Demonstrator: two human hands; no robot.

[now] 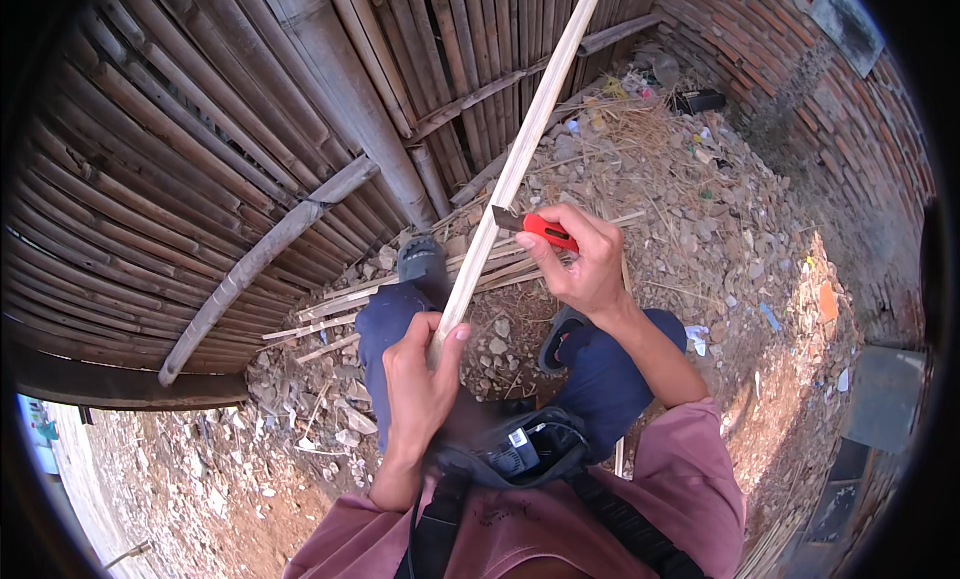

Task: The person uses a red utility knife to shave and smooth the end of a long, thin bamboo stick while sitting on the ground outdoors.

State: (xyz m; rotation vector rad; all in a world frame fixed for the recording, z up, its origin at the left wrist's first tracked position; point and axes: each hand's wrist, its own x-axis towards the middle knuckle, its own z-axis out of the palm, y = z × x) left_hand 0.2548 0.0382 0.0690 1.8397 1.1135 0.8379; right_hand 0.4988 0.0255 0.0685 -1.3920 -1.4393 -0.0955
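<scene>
My left hand (422,374) is closed round the lower end of a long, pale wooden strip (520,151). The strip slants up and away to the right, past the top of the view. In my right hand (588,264) is a red utility knife (551,233), gripped between thumb and fingers. Its dark blade (507,219) reaches left to the strip and seems to touch its right edge, partway along. Below my hands, an open black pouch (535,449) sits at my waist with a dark device inside.
Several thin wooden strips (330,307) lie on the rubble-covered ground (690,239) by my feet. A bamboo wall (200,149) stands on the left, with a curved pole across it. On the right rises a brick wall (760,49). Straw and litter (640,114) are heaped at the far corner.
</scene>
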